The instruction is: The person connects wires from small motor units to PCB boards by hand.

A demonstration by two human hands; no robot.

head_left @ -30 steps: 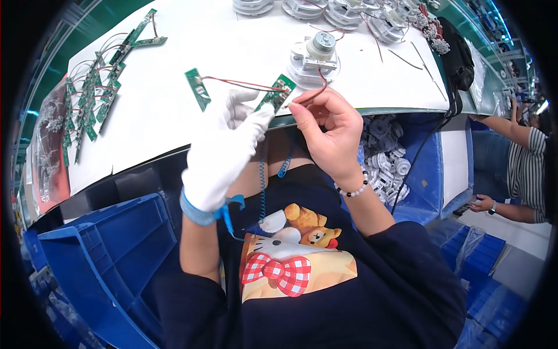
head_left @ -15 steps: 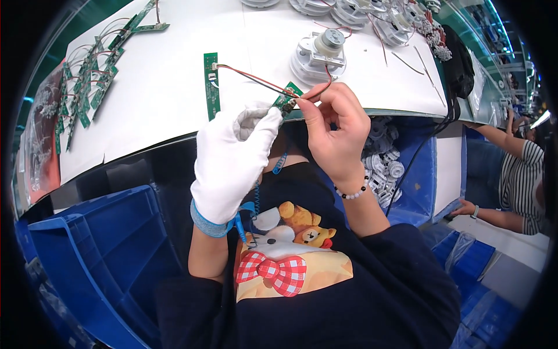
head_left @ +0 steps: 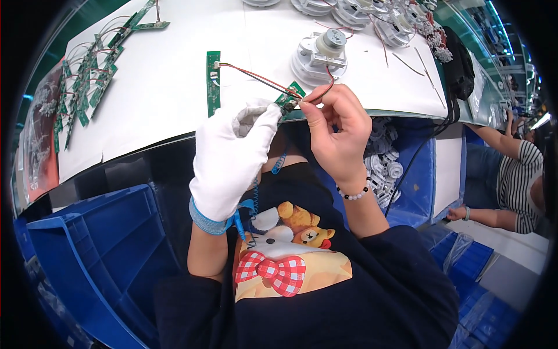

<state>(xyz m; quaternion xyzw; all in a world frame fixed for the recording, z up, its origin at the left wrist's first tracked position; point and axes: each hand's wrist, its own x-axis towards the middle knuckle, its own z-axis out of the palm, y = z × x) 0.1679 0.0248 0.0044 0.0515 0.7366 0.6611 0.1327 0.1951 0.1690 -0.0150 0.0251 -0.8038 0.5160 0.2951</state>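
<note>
My left hand (head_left: 235, 152), in a white glove, pinches a small green circuit board (head_left: 289, 98) near the table's front edge. The bare fingers of my right hand (head_left: 342, 129) are closed on a thin wire (head_left: 327, 90) at that board's right side. This wire curves up to a white round motor unit (head_left: 318, 58) with a silver motor on top. Red and black wires (head_left: 256, 75) run from the small board to a long green circuit board (head_left: 213, 84) lying on the table. My fingertips hide where the wire meets the board.
A pile of wired green boards (head_left: 93, 75) lies at the left of the white table (head_left: 157, 75). More white motor units (head_left: 354, 13) stand at the back. Below are a blue bin (head_left: 104, 250) at left and one (head_left: 419, 180) with white parts at right. A co-worker (head_left: 517, 180) is far right.
My hands keep the same pinch at the small board, with only a slight shift. The long board has moved slightly right. The co-worker's lower hand has drawn back.
</note>
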